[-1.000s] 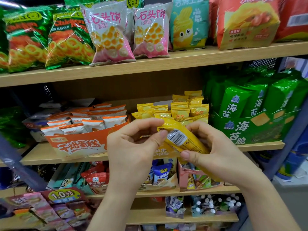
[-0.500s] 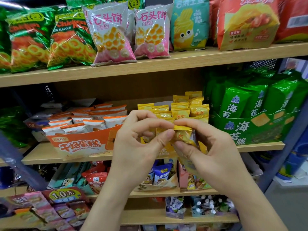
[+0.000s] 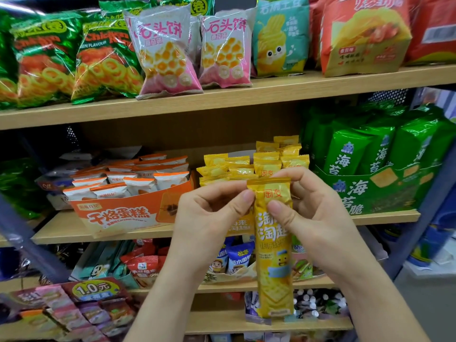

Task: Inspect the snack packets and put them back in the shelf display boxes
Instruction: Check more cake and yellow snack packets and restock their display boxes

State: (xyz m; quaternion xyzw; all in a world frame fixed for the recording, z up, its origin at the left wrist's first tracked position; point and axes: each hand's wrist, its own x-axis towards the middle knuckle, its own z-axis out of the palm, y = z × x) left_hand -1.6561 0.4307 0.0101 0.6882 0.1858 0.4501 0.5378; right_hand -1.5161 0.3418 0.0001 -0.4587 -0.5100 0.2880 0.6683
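Head view shows me both hands up in front of the middle shelf [image 3: 103, 233]. My left hand [image 3: 209, 218] pinches the top edge of the long yellow packet [image 3: 272, 255] between thumb and forefinger; my right hand [image 3: 313, 213] grips its upper part, fingers [image 3: 299, 176] curled behind, thumb on the front. The packet hangs upright, printed face toward me, just before the yellow display box [image 3: 237, 228] of matching packets [image 3: 267, 164]

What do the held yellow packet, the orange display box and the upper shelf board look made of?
Yellow packet: probably glossy plastic film, given its sheen and crimped top seal. Orange display box: looks like matte printed cardboard with a stiff, cut front edge. Shelf board: matte, light wood-look surface; solid wood or laminate cannot be told.
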